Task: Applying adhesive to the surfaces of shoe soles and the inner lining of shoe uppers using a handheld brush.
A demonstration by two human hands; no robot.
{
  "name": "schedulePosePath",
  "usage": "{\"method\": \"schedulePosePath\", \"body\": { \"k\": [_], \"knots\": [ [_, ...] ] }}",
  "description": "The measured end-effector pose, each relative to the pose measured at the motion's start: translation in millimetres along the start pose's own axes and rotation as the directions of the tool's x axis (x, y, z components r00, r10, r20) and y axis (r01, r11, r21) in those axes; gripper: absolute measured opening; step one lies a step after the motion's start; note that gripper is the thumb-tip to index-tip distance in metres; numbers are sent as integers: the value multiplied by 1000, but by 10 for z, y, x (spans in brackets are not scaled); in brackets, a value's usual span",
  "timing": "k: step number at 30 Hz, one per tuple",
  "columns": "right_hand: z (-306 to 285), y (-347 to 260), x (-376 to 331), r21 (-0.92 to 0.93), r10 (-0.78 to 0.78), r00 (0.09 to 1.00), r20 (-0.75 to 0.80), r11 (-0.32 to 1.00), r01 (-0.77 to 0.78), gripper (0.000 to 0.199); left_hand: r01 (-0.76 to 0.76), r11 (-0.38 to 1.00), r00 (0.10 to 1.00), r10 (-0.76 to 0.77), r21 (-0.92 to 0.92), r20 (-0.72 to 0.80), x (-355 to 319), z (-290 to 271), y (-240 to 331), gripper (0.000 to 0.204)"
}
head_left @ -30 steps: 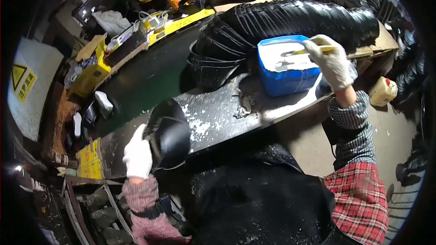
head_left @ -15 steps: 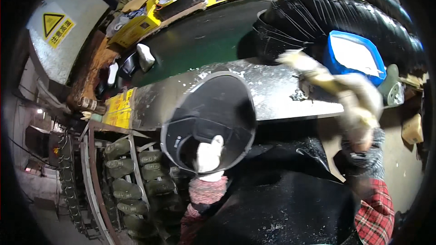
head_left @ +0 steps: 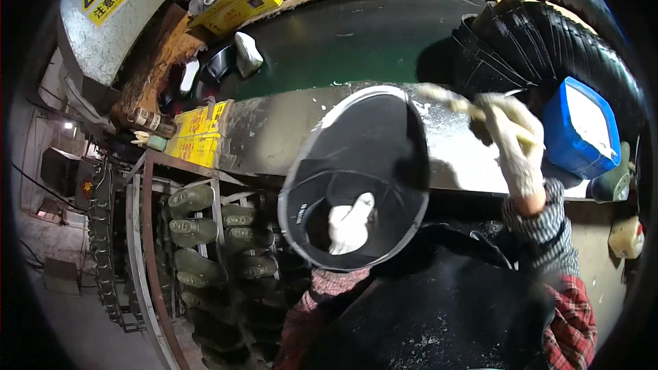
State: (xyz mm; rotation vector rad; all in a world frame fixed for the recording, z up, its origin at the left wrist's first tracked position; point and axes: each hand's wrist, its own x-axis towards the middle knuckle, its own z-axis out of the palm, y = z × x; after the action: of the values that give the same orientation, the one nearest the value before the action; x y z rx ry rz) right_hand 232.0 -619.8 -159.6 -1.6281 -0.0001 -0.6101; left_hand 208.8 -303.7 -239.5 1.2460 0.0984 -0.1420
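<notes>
A black rubber boot shaft (head_left: 373,140), wide and oval at its mouth, is held up in front of me above the bench edge. White paste coats part of its far rim. My left hand (head_left: 349,224), in a white glove, shows inside its lower part and grips it; some fingers are hidden. In my gloved right hand (head_left: 513,140), closed round the handle, is a brush (head_left: 445,98) with its pale head at the shaft's far right rim. A blue tub (head_left: 572,142) of white paste stands just right of that hand.
Nested black shafts (head_left: 528,44) lie at the back right. Behind the bench (head_left: 264,127) runs a dark green belt (head_left: 356,44) with white-and-dark shoe-shaped pieces (head_left: 248,55). At lower left stands a rack of dark boot forms (head_left: 199,267). A yellow box (head_left: 240,10) sits far left.
My right hand has brought the brush to the shaft's far right rim. White paste now shows along the far rim. The shaft appears farther right and higher; the whole view has shifted.
</notes>
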Motion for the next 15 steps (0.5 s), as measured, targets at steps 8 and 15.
{"method": "schedulePosePath", "body": {
  "k": [8,15],
  "knots": [
    [1200,-840,-287,-11,-480,577,661,763,647,31,29,998,999,-30,-51,-16,-148,-176,91,18],
    [-9,-411,-333,-35,152,723,674,984,-174,20,-127,942,990,102,309,94,241,-125,246,20]
  ]
}}
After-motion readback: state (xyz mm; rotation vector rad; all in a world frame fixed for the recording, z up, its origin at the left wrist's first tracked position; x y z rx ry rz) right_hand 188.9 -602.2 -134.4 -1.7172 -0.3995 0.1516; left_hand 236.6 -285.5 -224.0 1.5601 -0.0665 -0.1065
